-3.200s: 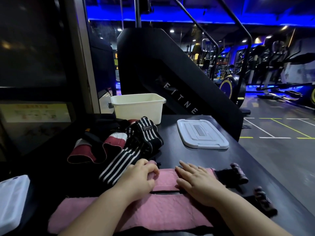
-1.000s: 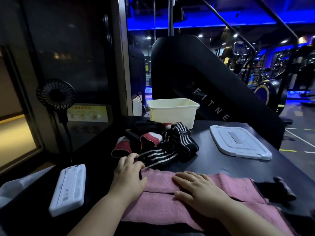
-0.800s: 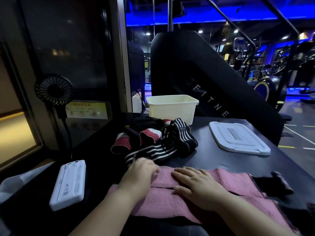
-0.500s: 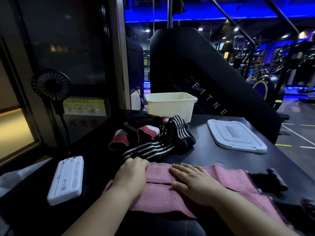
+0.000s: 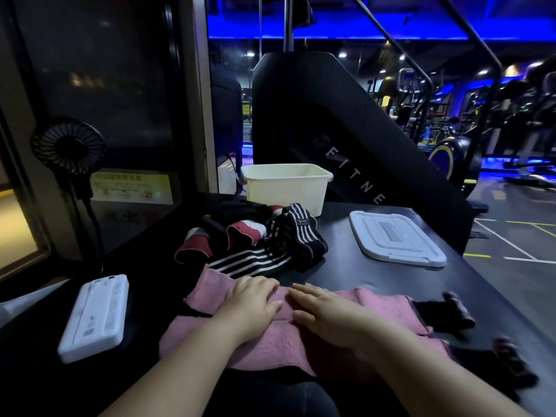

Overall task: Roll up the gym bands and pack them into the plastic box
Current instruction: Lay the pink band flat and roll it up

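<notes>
Two pink gym bands (image 5: 388, 305) lie flat side by side across the near part of the black table, each with a dark strap end (image 5: 445, 311) at the right. My left hand (image 5: 251, 305) rests flat on the bands, fingers straight. Just to its right, my right hand (image 5: 323, 310) presses flat on them too. Behind the hands sits a heap of black-and-white striped bands (image 5: 270, 251) and red-white-black bands (image 5: 237, 233). The cream plastic box (image 5: 285, 188) stands open at the back of the table.
The box's white lid (image 5: 397, 237) lies flat at the right. A white flat device (image 5: 96, 314) lies near the left edge. A small black fan (image 5: 68, 145) stands at the left. A black fitness machine (image 5: 346, 139) rises behind the table; the table's right edge drops to the gym floor.
My left hand has slid from the bands' left end toward the middle, beside my right hand, uncovering the pink left end. The view has tilted slightly.
</notes>
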A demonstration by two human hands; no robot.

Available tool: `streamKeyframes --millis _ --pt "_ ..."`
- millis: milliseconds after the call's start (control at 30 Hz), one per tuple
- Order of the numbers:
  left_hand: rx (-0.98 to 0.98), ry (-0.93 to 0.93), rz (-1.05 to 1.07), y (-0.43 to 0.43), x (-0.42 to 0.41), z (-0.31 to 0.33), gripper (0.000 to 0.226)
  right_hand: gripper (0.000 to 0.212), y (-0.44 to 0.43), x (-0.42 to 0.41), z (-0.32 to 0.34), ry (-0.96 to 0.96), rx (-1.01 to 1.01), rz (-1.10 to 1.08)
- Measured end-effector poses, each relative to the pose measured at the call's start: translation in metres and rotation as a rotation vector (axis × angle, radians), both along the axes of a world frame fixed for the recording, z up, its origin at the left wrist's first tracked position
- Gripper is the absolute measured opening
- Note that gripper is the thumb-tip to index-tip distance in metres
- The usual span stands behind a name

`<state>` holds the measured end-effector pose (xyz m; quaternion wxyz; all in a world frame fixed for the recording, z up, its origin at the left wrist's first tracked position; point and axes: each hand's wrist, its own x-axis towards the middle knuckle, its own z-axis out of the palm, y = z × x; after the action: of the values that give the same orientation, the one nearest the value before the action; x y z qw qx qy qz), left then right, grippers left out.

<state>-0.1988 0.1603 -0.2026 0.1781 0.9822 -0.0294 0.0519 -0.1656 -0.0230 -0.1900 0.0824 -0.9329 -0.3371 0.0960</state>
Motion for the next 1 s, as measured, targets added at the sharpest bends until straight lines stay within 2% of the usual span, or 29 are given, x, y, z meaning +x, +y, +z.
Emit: streamKeyframes --millis 133,233,400,533,667,733,833,1000 --pt "0.089 0.077 -0.015 -0.002 0.002 0.002 0.051 0.056 -0.03 0.003 0.015 -0.119 0.026 -0.13" --pt "0.129 0.122 -0.018 -0.003 0.006 0.005 0.056 0.056 -0.065 0.008 0.024 -0.197 -0.069 -0.32" --pt "0.093 0.124 0.01 -0.005 0.019 0.006 0.053 0.073 -0.115 0.019 0.021 -0.093 -0.021 -0.584" --pt "0.085 0.083 0.046 -0.008 0.026 0.002 0.042 0.059 -0.133 0.022 0.014 -0.063 -0.043 -0.578" --pt "0.074 0.019 0.058 -0.01 0.033 0.0 0.025 0.063 -0.137 0.026 0.01 -0.091 -0.016 -0.599" --pt "0.006 -0.037 0.021 -0.009 0.036 0.0 0.017 0.056 -0.138 0.028 0.009 -0.1 0.021 -0.575" --pt "-0.09 -0.105 -0.029 -0.009 0.036 0.002 0.018 0.044 -0.137 0.028 0.011 -0.137 0.054 -0.533" --pt "-0.055 -0.147 -0.015 -0.007 0.035 0.006 0.017 0.036 -0.141 0.034 0.01 -0.175 0.127 -0.576"
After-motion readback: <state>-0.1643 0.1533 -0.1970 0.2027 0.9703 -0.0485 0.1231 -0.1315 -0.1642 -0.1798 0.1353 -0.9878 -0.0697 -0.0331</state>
